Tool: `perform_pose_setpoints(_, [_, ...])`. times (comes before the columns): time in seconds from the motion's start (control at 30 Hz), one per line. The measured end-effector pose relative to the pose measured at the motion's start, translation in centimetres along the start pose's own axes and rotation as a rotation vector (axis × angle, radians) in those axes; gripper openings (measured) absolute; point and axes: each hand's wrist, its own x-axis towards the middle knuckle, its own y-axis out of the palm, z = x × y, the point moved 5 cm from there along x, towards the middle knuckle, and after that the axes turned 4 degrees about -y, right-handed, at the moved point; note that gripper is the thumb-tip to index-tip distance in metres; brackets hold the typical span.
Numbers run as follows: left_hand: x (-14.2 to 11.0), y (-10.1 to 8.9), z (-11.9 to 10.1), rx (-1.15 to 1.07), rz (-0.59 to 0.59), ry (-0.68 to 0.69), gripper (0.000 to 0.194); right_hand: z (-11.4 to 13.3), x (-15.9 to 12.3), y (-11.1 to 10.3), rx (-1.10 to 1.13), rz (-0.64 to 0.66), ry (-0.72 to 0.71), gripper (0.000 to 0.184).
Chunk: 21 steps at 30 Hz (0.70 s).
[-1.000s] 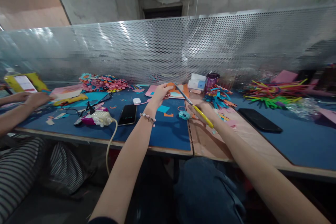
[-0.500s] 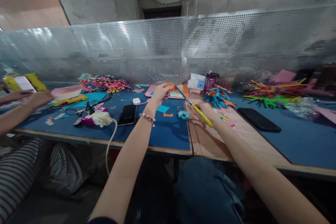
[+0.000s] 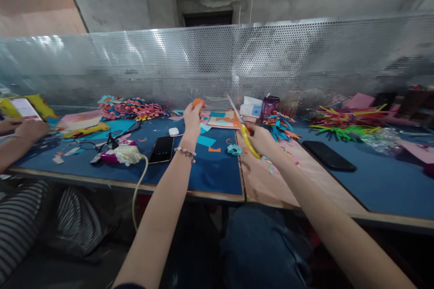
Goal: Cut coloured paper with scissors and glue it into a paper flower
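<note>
Scissors (image 3: 247, 141) in the right hand (image 3: 262, 140) now farther from the orange piece (image 3: 197, 102) in the left hand (image 3: 192, 120)

- Under both hands runs a table with a blue top (image 3: 213, 176) and a pale wooden strip (image 3: 271, 192) below the right hand (image 3: 260, 140).
- Just left of the left hand (image 3: 192, 119): a small white case (image 3: 173, 132); nearer the body, a phone (image 3: 161, 149).
- Farther left of that hand: a magenta-and-white power strip (image 3: 127, 154), a yellow tool (image 3: 86, 130) and a heap of coloured pieces (image 3: 132, 108).
- Between the hands, toward the body: a teal flower (image 3: 234, 149) and an orange scrap (image 3: 214, 149).
- Beyond the right hand: a tissue pack (image 3: 250, 109) and a purple cup (image 3: 271, 107).
- Right of it: a black slab (image 3: 328, 155) and bright strips (image 3: 352, 119).
</note>
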Motion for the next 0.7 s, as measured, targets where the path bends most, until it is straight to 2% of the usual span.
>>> perform_pose_setpoints(0.07, [0.8,-1.9,-0.4,-0.070,-0.168,0.032,0.008,2.2,-0.4,0.8,-0.082,0.130,-0.036,0.035])
perform_pose_setpoints(0.17, [1.5,-3.5,-0.7,-0.061,-0.269,0.082,0.009,6.2,-1.6,3.2,-0.129,0.300,-0.121,0.036])
perform_pose_setpoints(0.27, [1.5,-2.8,-0.6,0.110,-0.175,0.116,0.010,10.1,-3.1,6.1,-0.150,0.479,-0.192,0.034])
perform_pose_setpoints(0.33, [1.1,-1.4,-0.5,0.250,-0.030,0.138,0.011,12.4,-3.8,6.9,-0.157,0.501,-0.289,0.034])
perform_pose_setpoints(0.4, [0.6,-0.1,-0.2,0.373,0.103,0.148,0.013,13.4,-3.7,6.6,-0.170,0.482,-0.304,0.035])
perform_pose_setpoints(0.47, [0.2,0.5,0.2,0.462,0.164,0.146,0.014,12.7,-2.5,5.3,-0.184,0.410,-0.274,0.035])
perform_pose_setpoints(0.53, [-0.1,0.7,0.4,0.528,0.175,0.161,0.015,10.4,-0.3,3.7,-0.184,0.312,-0.238,0.033])
perform_pose_setpoints(0.63, [-0.3,0.9,0.8,0.607,0.201,0.197,0.015,5.0,2.9,3.4,-0.202,0.332,-0.195,0.026])
perform_pose_setpoints(0.7, [-0.5,1.1,1.4,0.628,0.228,0.184,0.016,1.5,3.9,4.5,-0.224,0.430,-0.171,0.023])
